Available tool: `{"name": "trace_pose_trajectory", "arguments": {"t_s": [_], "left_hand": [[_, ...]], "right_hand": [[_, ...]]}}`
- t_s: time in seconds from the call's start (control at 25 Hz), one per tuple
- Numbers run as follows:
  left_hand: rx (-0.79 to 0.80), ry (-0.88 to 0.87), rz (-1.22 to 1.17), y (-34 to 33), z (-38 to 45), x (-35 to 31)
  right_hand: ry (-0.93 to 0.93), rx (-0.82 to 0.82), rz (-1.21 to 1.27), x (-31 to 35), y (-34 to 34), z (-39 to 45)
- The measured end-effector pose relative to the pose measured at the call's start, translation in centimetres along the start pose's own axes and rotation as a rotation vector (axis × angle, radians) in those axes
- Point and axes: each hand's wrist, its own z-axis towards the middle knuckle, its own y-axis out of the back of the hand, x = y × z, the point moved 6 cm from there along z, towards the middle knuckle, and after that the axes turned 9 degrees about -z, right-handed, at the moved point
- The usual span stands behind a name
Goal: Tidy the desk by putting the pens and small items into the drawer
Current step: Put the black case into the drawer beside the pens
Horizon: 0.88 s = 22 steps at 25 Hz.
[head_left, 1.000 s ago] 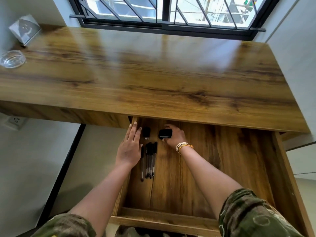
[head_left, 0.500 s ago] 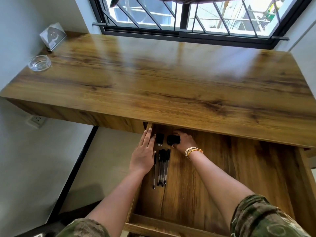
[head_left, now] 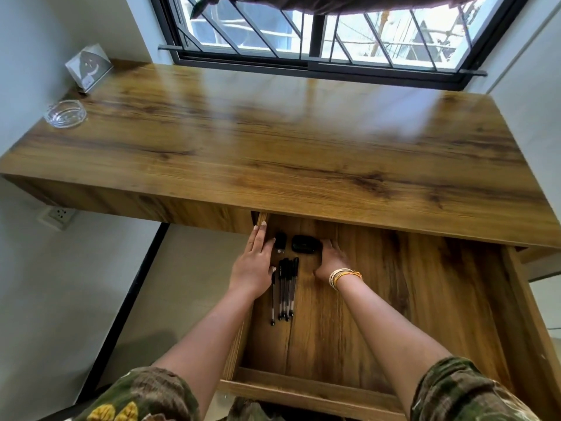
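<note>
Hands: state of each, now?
Left hand: open, flat on the drawer's left side.
Right hand: fingers against the black case; grip unclear.

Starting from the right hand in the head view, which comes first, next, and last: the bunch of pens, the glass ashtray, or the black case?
From the right hand:
1. The black case, right at its fingertips, at the back of the drawer.
2. The bunch of pens, just to its left on the drawer floor.
3. The glass ashtray, far off at the desk's back left corner.

A glossy wooden desk (head_left: pixel 303 141) carries a glass ashtray (head_left: pixel 65 113) and a small card stand (head_left: pixel 88 69) at its far left. Below it, the open drawer (head_left: pixel 394 299) holds black pens (head_left: pixel 285 287) and two small black items.
</note>
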Motion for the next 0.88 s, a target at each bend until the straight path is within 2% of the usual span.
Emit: {"name": "trace_pose_trajectory", "arguments": {"t_s": [0.16, 0.28, 0.44, 0.64, 0.88], "left_hand": [[0.084, -0.035, 0.106, 0.5, -0.3, 0.1], [0.086, -0.071, 0.162, 0.5, -1.7, 0.0], [0.041, -0.104, 0.137, 0.2, -3.0, 0.0], [0.1, -0.084, 0.145, 0.0, -3.6, 0.3], [0.005, -0.035, 0.141, -0.4, -7.8, -1.1]], "right_hand": [[-0.08, 0.021, -0.051, -0.6, -1.5, -2.4], [-0.129, 0.026, -0.036, -0.9, -2.2, -3.7], [-0.136, -0.012, -0.049, -1.3, -3.5, -5.3], [-0.118, -0.044, -0.109, -1.1, -5.2, -8.5], [-0.087, -0.034, 0.01, -1.9, -5.2, -12.1]]}}
